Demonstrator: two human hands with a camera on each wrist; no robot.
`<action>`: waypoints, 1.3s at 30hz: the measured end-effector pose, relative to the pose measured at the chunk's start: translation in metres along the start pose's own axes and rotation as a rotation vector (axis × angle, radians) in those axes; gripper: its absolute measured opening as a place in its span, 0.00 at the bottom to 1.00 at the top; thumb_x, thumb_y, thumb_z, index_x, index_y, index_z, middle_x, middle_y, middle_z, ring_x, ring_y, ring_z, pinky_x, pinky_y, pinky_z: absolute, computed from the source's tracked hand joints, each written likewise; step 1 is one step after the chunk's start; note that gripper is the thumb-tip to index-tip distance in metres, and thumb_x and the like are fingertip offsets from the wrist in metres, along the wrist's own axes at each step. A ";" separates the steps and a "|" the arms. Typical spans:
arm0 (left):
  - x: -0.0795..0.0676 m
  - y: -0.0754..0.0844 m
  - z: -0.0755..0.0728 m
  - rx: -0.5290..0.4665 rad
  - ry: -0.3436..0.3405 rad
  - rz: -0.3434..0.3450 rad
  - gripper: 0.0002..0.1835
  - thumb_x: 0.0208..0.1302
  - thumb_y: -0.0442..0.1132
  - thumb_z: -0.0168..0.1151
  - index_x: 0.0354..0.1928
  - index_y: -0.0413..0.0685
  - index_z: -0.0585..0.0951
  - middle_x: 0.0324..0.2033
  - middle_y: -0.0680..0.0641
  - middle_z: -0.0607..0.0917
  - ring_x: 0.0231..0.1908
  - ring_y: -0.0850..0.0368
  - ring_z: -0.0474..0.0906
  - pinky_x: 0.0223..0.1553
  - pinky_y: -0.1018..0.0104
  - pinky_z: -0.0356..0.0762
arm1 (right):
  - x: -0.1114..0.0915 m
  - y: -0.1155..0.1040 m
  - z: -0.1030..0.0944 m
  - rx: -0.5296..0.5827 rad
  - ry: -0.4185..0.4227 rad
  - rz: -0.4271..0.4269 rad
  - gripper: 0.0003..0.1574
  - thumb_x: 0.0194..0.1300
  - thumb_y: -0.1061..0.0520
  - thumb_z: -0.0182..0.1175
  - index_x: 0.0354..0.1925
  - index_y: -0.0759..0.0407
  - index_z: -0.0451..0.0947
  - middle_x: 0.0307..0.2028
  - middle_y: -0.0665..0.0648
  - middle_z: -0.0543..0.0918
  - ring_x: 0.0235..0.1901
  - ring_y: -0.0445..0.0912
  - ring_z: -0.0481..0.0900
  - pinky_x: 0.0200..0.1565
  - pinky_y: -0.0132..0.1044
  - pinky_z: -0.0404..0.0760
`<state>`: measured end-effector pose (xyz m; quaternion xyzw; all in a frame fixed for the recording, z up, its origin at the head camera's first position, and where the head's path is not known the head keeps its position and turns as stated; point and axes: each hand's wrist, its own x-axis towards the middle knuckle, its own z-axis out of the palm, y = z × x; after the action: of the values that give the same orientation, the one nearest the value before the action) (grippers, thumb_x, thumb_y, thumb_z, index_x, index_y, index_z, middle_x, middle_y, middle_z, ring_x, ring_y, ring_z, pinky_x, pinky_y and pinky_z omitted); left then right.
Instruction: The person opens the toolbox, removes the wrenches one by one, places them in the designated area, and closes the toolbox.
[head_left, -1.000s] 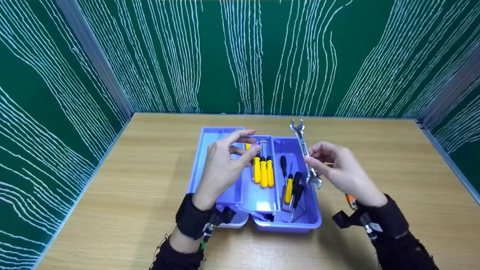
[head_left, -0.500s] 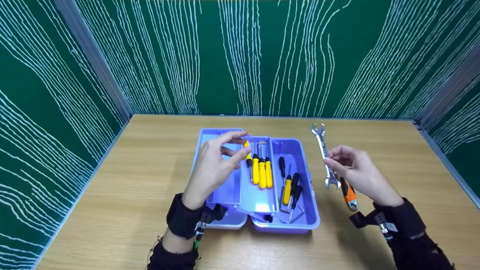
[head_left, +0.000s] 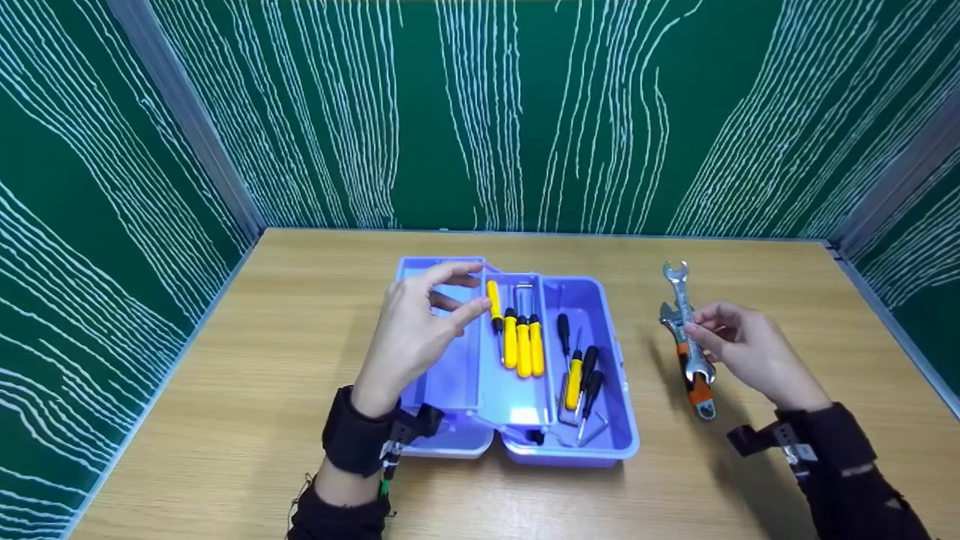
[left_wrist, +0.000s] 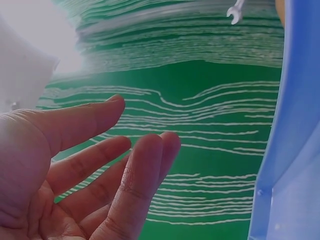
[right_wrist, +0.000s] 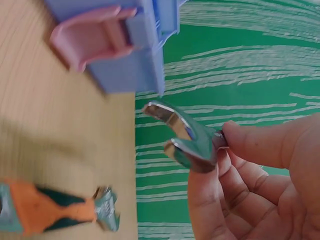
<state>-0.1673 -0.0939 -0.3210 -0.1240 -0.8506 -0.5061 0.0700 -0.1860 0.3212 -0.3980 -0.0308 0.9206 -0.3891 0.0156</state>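
Observation:
My right hand point(head_left: 746, 349) pinches a silver open-end wrench point(head_left: 682, 300) between thumb and fingers, above the table to the right of the toolbox. Beneath it in the head view lies an adjustable wrench point(head_left: 703, 396) with an orange and black handle; the right wrist view shows this adjustable wrench point(right_wrist: 60, 207) apart from the held one. One jaw end of the open-end wrench point(right_wrist: 192, 145) faces that camera. My left hand point(head_left: 412, 330) hovers over the left tray of the purple toolbox point(head_left: 622, 442), holding nothing, its fingers loosely bent and apart from the thumb point(left_wrist: 90, 117).
The toolbox's middle tray point(head_left: 495, 397) bears several yellow-handled screwdrivers point(head_left: 523, 349) and hex keys. In its right compartment lie black-handled screwdrivers point(head_left: 590, 364), a yellow-handled screwdriver point(head_left: 574, 382) and a hex key point(head_left: 592, 431). Green walls point(head_left: 480, 112) with white lines enclose the wooden table point(head_left: 247, 390).
My right hand has carried the open-end wrench rightward from over the toolbox to over the adjustable wrench, which now shows more fully. My left hand has drifted slightly left.

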 end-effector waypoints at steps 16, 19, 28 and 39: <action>0.000 0.000 -0.008 -0.006 0.015 -0.034 0.22 0.67 0.42 0.77 0.63 0.58 0.87 0.52 0.47 0.91 0.38 0.54 0.90 0.35 0.62 0.92 | 0.011 0.056 -0.011 -0.066 -0.049 0.109 0.21 0.83 0.48 0.58 0.54 0.67 0.77 0.40 0.59 0.84 0.34 0.43 0.80 0.32 0.34 0.82; 0.000 0.000 -0.009 -0.008 0.022 -0.039 0.22 0.67 0.42 0.77 0.63 0.58 0.87 0.52 0.46 0.92 0.38 0.54 0.90 0.35 0.62 0.92 | 0.013 0.065 -0.012 -0.077 -0.072 0.140 0.22 0.83 0.47 0.58 0.53 0.67 0.77 0.38 0.57 0.83 0.34 0.45 0.78 0.31 0.34 0.79; 0.001 0.001 -0.008 0.002 0.022 -0.054 0.23 0.67 0.41 0.77 0.63 0.57 0.87 0.52 0.48 0.91 0.39 0.54 0.89 0.37 0.63 0.92 | 0.015 0.082 -0.013 -0.085 -0.099 0.251 0.22 0.82 0.50 0.60 0.56 0.69 0.76 0.40 0.60 0.82 0.38 0.51 0.77 0.33 0.35 0.80; 0.002 -0.001 -0.008 0.010 0.019 -0.047 0.23 0.67 0.42 0.77 0.64 0.57 0.86 0.52 0.48 0.91 0.39 0.54 0.90 0.37 0.63 0.92 | 0.014 0.092 -0.011 -0.130 -0.109 0.270 0.19 0.80 0.50 0.62 0.51 0.68 0.78 0.39 0.59 0.82 0.36 0.51 0.77 0.32 0.35 0.77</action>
<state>-0.1693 -0.1015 -0.3176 -0.0987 -0.8553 -0.5043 0.0666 -0.2050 0.3924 -0.4566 0.0710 0.9373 -0.3210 0.1156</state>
